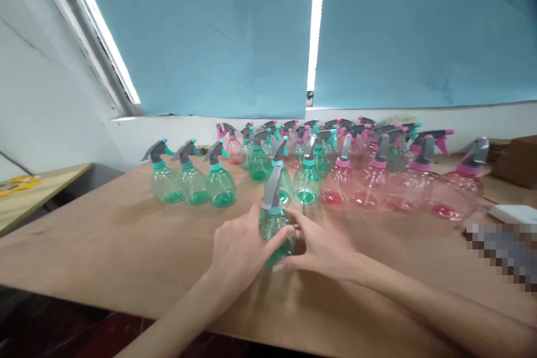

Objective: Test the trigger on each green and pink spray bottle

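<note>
Both hands are wrapped round a green spray bottle (274,222) with a turquoise collar and grey spray head. My left hand (240,239) grips its left side, thumb across the front. My right hand (321,247) grips the right side, thumb low on the body. The bottle stands about upright, its base partly hidden. Just behind it are two more green spray bottles, one partly covered by the held bottle's head and the other, a green spray bottle (306,182), to the right. Three green spray bottles (221,185) stand in a row to the left.
Pink spray bottles (335,183) line the right side of the wooden table (138,257). Several mixed green and pink ones crowd behind. A cardboard box (518,162), a white object (514,213) and a blurred-out item lie at the far right. Blue blinds (210,39) hang behind.
</note>
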Tool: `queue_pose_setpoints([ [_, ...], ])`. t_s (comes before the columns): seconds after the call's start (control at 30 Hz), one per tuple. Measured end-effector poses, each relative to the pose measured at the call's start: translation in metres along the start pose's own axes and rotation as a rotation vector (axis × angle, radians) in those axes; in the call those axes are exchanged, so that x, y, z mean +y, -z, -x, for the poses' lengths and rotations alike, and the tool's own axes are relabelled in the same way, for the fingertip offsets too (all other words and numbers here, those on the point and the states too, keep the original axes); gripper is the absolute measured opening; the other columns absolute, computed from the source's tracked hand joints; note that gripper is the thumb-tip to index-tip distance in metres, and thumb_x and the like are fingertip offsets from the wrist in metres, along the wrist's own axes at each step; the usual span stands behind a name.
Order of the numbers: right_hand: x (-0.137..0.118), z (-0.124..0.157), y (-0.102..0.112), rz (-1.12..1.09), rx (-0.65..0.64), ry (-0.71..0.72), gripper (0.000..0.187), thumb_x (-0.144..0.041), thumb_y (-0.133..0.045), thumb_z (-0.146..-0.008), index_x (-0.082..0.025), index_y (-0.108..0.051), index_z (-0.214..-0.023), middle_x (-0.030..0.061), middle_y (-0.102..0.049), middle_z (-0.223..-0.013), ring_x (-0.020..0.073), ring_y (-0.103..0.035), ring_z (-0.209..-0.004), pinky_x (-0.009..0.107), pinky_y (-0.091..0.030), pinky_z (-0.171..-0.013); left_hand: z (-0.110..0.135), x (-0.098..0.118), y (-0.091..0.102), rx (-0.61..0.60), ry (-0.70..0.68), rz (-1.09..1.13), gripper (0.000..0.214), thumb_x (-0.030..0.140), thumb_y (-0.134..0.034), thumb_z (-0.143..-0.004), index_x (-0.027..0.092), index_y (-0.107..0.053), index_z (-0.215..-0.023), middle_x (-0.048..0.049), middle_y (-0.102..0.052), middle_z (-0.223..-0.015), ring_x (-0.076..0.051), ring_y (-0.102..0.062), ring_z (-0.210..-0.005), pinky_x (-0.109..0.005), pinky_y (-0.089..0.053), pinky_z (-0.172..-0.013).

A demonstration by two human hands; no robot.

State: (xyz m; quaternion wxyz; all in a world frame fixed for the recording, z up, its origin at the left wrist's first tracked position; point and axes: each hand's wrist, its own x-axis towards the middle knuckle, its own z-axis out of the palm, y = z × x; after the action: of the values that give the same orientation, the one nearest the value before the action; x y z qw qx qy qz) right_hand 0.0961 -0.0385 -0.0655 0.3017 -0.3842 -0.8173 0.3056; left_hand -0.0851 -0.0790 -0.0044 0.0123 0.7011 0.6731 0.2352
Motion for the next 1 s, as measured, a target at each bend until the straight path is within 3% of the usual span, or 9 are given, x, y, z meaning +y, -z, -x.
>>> queue_pose_setpoints([
  [0.13, 0.000, 0.013, 0.004, 0.012, 0.079, -0.053, 0.098, -0.052, -0.083, -0.064, -0.027, -0.036, -0.146, 0.0125, -0.057, -0.134, 0.0365, -0.054, -0.121, 0.053, -0.046, -0.094, 0.003, 0.018, 0.003, -0.063, -0.064, -0.021, 0.053, 0.070, -0.057, -0.074, 0.025, -0.066, -0.099, -0.0076, -0.070, -0.081, -0.032, -0.066, -0.075, -0.038, -0.045, -0.062],
  [0.33, 0.003, 0.028, 0.024, -0.161, 0.076, 0.013, 0.093, -0.047, -0.087, -0.062, -0.022, -0.041, -0.139, 0.0125, -0.053, -0.138, 0.0315, -0.049, -0.128, 0.049, -0.041, -0.104, -0.021, 0.039, 0.006, -0.147, -0.217, 0.277, 0.048, 0.066, -0.061, -0.075, 0.025, -0.065, -0.098, -0.0074, -0.060, -0.105, -0.027, -0.062, -0.091, -0.040, -0.050, -0.077],
  [0.47, 0.007, 0.036, 0.034, -0.278, 0.052, 0.061, 0.086, -0.042, -0.086, -0.065, -0.026, -0.043, -0.137, 0.0098, -0.052, -0.138, 0.0310, -0.051, -0.127, 0.048, -0.044, -0.103, -0.040, 0.059, -0.008, -0.195, -0.310, 0.575, 0.051, 0.052, -0.068, -0.076, 0.021, -0.056, -0.115, -0.0083, -0.061, -0.107, -0.025, -0.060, -0.093, -0.039, -0.051, -0.080],
  [0.67, 0.014, 0.038, 0.049, -0.340, 0.034, 0.088, 0.091, -0.036, -0.085, -0.069, -0.028, -0.034, -0.144, 0.0086, -0.055, -0.135, 0.0298, -0.058, -0.118, 0.044, -0.051, -0.096, -0.053, 0.081, -0.040, -0.174, -0.408, 0.811, 0.028, 0.034, -0.058, -0.088, 0.020, -0.059, -0.112, -0.0049, -0.064, -0.098, -0.021, -0.061, -0.087, -0.036, -0.050, -0.079],
  [0.8, 0.031, 0.041, 0.061, -0.237, -0.033, 0.112, 0.091, -0.047, -0.081, -0.072, -0.025, -0.033, -0.145, 0.0111, -0.054, -0.137, 0.0330, -0.055, -0.122, 0.047, -0.048, -0.099, -0.056, 0.080, -0.051, -0.175, -0.439, 0.918, 0.023, 0.019, -0.051, -0.088, 0.021, -0.058, -0.109, -0.0034, -0.063, -0.101, -0.017, -0.059, -0.083, -0.032, -0.049, -0.076],
  [1.0, 0.070, 0.054, 0.078, 0.155, -0.123, 0.079, 0.091, -0.074, -0.062, -0.076, -0.022, -0.038, -0.146, 0.0167, -0.044, -0.149, 0.0364, -0.044, -0.133, 0.054, -0.037, -0.108, -0.060, 0.074, -0.047, -0.173, -0.500, 0.878, 0.024, 0.012, -0.050, -0.078, 0.020, -0.058, -0.099, 0.0009, -0.059, -0.080, -0.014, -0.057, -0.070, -0.027, -0.043, -0.060],
])
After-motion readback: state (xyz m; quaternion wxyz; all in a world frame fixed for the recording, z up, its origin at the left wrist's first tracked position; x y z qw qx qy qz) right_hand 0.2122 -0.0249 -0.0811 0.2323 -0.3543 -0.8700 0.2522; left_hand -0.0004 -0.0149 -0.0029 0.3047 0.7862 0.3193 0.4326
